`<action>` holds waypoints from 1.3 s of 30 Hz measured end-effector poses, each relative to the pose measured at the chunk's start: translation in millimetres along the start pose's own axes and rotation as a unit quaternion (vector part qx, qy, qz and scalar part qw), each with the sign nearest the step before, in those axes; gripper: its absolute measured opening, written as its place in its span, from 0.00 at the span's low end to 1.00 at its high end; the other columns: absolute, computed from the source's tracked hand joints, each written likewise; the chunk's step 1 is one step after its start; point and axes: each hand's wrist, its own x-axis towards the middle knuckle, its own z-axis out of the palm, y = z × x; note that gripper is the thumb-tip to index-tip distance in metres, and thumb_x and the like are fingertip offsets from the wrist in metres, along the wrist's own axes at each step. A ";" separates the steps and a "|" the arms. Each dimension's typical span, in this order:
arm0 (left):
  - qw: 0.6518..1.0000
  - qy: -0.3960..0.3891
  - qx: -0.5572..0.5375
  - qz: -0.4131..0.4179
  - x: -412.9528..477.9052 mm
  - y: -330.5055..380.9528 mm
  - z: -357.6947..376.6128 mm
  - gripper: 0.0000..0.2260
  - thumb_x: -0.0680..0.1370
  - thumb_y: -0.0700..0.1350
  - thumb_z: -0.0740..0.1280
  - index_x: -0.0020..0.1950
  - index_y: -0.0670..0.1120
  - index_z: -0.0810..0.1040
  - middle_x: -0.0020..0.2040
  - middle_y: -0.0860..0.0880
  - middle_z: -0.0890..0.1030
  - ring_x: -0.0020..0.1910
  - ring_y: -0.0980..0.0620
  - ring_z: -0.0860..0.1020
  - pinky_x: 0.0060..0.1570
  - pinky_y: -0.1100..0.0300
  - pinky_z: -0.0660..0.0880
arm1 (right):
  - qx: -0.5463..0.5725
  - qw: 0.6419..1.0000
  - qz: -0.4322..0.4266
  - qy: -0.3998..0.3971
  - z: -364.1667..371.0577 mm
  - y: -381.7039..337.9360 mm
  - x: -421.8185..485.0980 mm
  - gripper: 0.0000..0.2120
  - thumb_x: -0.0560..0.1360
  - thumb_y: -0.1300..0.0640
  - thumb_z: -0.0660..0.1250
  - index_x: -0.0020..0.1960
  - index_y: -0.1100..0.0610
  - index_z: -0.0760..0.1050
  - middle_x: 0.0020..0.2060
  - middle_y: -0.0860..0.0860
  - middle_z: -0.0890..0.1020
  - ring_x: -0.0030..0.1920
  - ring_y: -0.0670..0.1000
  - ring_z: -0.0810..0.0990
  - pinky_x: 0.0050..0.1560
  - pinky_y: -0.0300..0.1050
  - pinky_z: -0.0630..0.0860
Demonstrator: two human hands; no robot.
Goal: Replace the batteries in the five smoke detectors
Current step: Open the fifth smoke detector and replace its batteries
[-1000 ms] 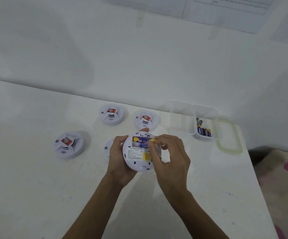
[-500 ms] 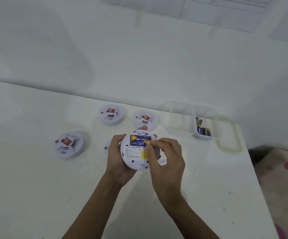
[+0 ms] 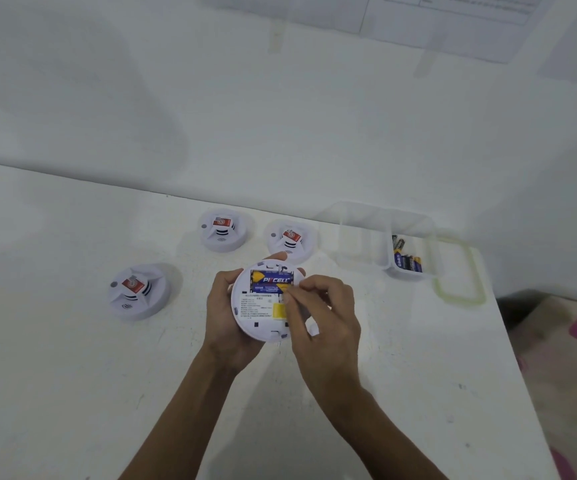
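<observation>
1. Since a moment ago, the right hand (image 3: 318, 306) has drawn slightly back, its fingertips pinched on the lower battery (image 3: 269, 289) at its yellow end.
2. Left hand (image 3: 226, 313) grips the upturned smoke detector (image 3: 259, 306) above the table (image 3: 72, 375).
3. Upper battery (image 3: 271, 279) reads "PKCELL"; the printed label (image 3: 256, 306) is illegible.
4. Three detectors lie behind; spare batteries (image 3: 406, 259) sit in a clear container (image 3: 359, 237).

You have a white table (image 3: 72, 375) against a pale wall (image 3: 280, 133) — taped papers (image 3: 453, 19) hang above it, and a pink-spotted rug (image 3: 564, 358) lies beside its right edge.
</observation>
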 end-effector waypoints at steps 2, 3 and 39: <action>1.000 -0.009 -0.012 -0.002 2.1 -2.5 -3.0 0.29 0.47 0.62 0.79 0.44 0.51 0.86 0.45 0.47 0.85 0.41 0.49 0.84 0.38 0.55 0.81 | 0.009 1.000 -0.002 -0.023 -3.5 5.2 0.6 0.23 0.77 0.41 0.60 0.49 0.61 0.82 0.48 0.55 0.82 0.53 0.40 0.71 0.54 0.19 0.66; 1.000 -0.009 -0.015 -0.006 2.4 -3.3 -3.7 0.30 0.49 0.62 0.79 0.46 0.50 0.86 0.47 0.46 0.85 0.42 0.48 0.84 0.39 0.54 0.81 | 0.016 0.999 0.001 -0.036 -6.2 7.8 1.0 0.24 0.77 0.41 0.59 0.49 0.60 0.81 0.48 0.54 0.82 0.52 0.39 0.72 0.53 0.19 0.67; 0.997 -0.032 -0.051 -0.041 5.2 -16.5 -25.3 0.30 0.64 0.57 0.73 0.63 0.46 0.77 0.61 0.39 0.78 0.58 0.37 0.78 0.62 0.36 0.65 | -0.056 0.917 0.351 -0.183 -16.5 67.7 -24.5 0.15 0.77 0.60 0.64 0.35 0.51 0.62 0.34 0.48 0.71 0.35 0.48 0.71 0.33 0.29 0.65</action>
